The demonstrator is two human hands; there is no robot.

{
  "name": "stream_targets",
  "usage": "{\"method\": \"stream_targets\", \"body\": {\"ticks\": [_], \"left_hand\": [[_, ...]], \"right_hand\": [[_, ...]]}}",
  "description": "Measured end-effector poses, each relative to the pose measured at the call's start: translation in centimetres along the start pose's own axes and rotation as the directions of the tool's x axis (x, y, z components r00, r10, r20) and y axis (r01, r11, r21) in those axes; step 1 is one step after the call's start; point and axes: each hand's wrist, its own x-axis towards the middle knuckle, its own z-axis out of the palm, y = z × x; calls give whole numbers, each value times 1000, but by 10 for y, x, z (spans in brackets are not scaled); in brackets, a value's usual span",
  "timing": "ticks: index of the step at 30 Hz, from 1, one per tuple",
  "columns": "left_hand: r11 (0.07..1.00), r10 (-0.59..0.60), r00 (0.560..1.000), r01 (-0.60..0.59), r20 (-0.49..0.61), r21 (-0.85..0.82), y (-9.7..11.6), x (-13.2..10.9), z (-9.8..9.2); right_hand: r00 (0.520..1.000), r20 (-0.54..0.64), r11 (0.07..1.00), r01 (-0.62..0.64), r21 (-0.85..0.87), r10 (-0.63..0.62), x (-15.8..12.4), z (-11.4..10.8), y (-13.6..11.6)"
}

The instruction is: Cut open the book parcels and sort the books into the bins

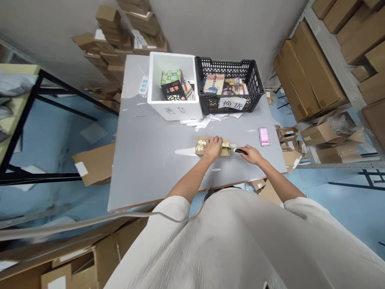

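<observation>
The flat cardboard parcel (201,151) lay on the near part of the grey table (144,152), a little right of its middle, with shiny packing tape (200,144) over its top. The left hand (213,147) rested on the parcel from above, its fingers laid over the top and not closed around it. The right hand (251,154) was closed around the black handle of a utility knife (240,151), whose front end pointed left and met the parcel's right end. I judged that the step was to cut the tape; the exact blade depth I could not tell. For a good cut, it seemed wise to hold the blade shallow, so that the contents were not scratched, and to draw it toward the right, away from the left fingers, which were quite near its line. Firm pressure from the left hand was needed too, because such a light parcel could easily slide.
</observation>
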Motion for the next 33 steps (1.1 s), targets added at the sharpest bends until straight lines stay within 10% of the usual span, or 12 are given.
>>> {"method": "stream_targets", "body": {"ticks": [33], "left_hand": [[1000, -19, 998, 19, -55, -8, 6, -17, 4]], "right_hand": [[1000, -25, 996, 9, -87, -11, 15, 31, -4]]}}
